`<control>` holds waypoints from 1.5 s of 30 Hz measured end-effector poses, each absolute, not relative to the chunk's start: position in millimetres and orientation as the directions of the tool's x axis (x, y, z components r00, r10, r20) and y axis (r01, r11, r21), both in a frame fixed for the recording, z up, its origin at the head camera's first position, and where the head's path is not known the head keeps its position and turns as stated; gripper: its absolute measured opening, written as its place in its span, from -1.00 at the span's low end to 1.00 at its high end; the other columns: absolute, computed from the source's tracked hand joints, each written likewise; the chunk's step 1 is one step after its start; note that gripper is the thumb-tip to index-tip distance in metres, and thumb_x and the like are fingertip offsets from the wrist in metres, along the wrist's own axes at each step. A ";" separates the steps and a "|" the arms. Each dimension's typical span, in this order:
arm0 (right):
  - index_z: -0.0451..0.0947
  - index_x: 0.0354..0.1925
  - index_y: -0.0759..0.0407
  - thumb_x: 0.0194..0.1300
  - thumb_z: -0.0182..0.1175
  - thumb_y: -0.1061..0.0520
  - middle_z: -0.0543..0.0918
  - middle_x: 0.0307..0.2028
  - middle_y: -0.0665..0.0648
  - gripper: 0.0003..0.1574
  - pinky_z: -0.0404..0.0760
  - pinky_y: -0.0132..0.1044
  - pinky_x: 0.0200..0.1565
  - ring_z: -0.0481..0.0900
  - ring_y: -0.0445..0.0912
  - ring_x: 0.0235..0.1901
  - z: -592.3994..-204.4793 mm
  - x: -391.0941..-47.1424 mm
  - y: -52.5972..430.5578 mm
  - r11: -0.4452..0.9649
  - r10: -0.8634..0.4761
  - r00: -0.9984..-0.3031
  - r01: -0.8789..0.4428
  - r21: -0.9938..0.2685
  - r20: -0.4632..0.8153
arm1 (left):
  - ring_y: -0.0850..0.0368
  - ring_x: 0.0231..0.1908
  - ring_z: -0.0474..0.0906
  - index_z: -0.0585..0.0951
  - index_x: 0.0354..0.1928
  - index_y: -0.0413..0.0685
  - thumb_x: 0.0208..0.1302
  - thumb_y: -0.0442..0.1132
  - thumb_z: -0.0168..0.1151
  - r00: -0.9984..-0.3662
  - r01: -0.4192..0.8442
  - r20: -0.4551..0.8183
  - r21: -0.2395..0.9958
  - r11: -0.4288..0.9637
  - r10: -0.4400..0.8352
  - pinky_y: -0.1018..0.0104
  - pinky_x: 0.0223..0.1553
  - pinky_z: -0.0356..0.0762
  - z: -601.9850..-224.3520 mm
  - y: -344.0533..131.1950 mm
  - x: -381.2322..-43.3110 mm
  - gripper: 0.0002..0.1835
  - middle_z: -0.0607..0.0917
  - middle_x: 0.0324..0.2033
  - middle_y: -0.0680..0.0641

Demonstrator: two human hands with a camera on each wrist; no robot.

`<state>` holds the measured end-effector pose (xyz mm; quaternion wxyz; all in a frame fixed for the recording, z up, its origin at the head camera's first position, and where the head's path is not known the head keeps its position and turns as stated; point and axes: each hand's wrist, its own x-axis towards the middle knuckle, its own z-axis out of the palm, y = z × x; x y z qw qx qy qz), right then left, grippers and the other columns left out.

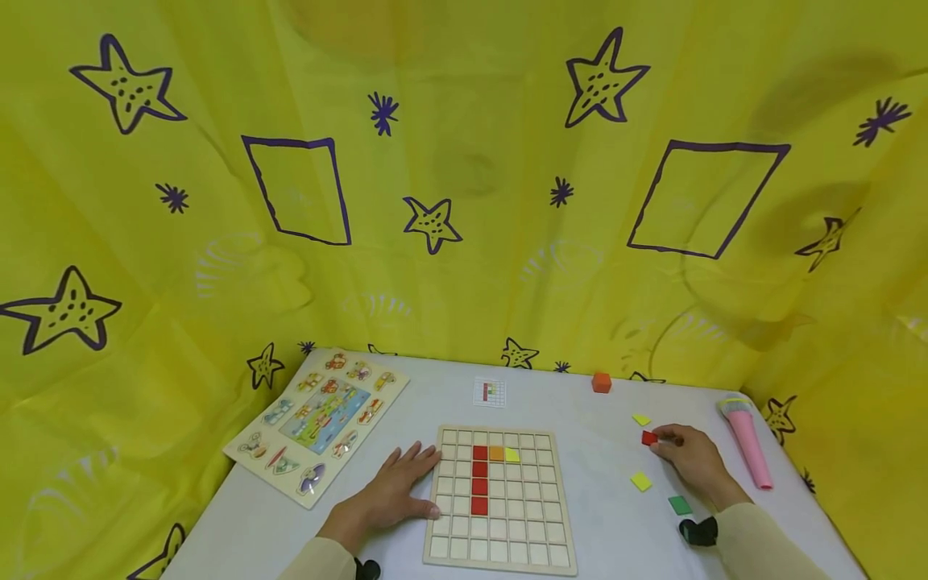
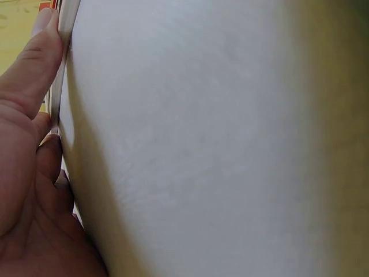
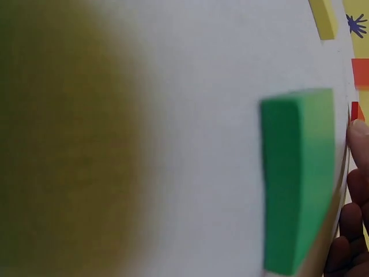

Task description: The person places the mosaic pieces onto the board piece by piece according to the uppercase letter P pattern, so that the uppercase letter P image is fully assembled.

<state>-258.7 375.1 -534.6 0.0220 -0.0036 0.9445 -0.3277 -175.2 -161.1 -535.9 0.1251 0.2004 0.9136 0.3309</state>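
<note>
A wooden grid board lies flat on the white table. Four-in-a-column red tiles fill some of its cells, with an orange tile and a yellow tile beside the topmost one. My left hand rests at the board's left edge, fingers spread and thumb on the rim. To the right, the thumb and fingertips of my right hand pinch a loose red tile low over the table. Near that hand lie two loose yellow tiles and a green tile.
A picture puzzle board lies at the left. Behind the grid board is a small pattern card. An orange-red cube stands at the back edge, and a pink toy microphone lies far right. A yellow curtain surrounds the table.
</note>
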 end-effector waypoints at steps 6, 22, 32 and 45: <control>0.59 0.19 0.33 0.48 0.33 0.05 0.71 0.01 0.33 -0.52 0.59 -0.21 -0.07 0.59 0.13 -0.05 -534.2 -256.3 372.5 0.770 -0.019 -0.999 0.002 -0.638 -0.026 | -0.29 0.65 -0.01 0.33 0.59 -0.11 0.14 0.13 0.55 -0.891 0.279 -0.101 0.647 0.710 0.442 -0.32 0.65 -0.26 -537.3 -160.7 -175.2 0.04 0.30 0.61 -0.16; 0.60 0.25 0.19 0.52 0.29 0.09 0.74 0.04 0.34 -0.58 0.61 -0.35 -0.11 0.65 0.11 -0.03 -516.9 -250.4 342.3 0.704 -0.021 -1.000 -0.023 -0.710 0.012 | -0.29 0.65 -0.02 0.33 0.59 -0.13 0.14 0.12 0.55 -0.891 0.267 -0.115 0.648 0.713 0.438 -0.31 0.66 -0.27 -539.2 -159.6 -175.2 0.05 0.30 0.61 -0.17; 0.65 0.21 0.22 0.46 0.33 0.22 0.79 -0.05 0.30 -0.62 0.65 -0.50 -0.23 0.64 -0.08 -0.16 -509.6 -251.0 305.2 0.641 -0.026 -0.987 -0.138 -0.755 0.158 | -0.29 0.65 -0.03 0.33 0.59 -0.13 0.15 0.11 0.55 -0.891 0.272 -0.112 0.647 0.713 0.441 -0.31 0.66 -0.27 -538.5 -160.2 -176.1 0.04 0.30 0.60 -0.18; 0.67 0.18 0.20 0.44 0.34 0.25 0.80 -0.07 0.29 -0.63 0.64 -0.48 -0.26 0.63 -0.03 -0.16 -502.1 -244.1 257.8 0.577 -0.010 -0.985 -0.146 -0.804 0.171 | -0.28 0.66 -0.04 0.33 0.59 -0.14 0.15 0.10 0.56 -0.894 0.264 -0.110 0.654 0.708 0.435 -0.30 0.66 -0.28 -537.2 -159.8 -177.0 0.03 0.30 0.61 -0.18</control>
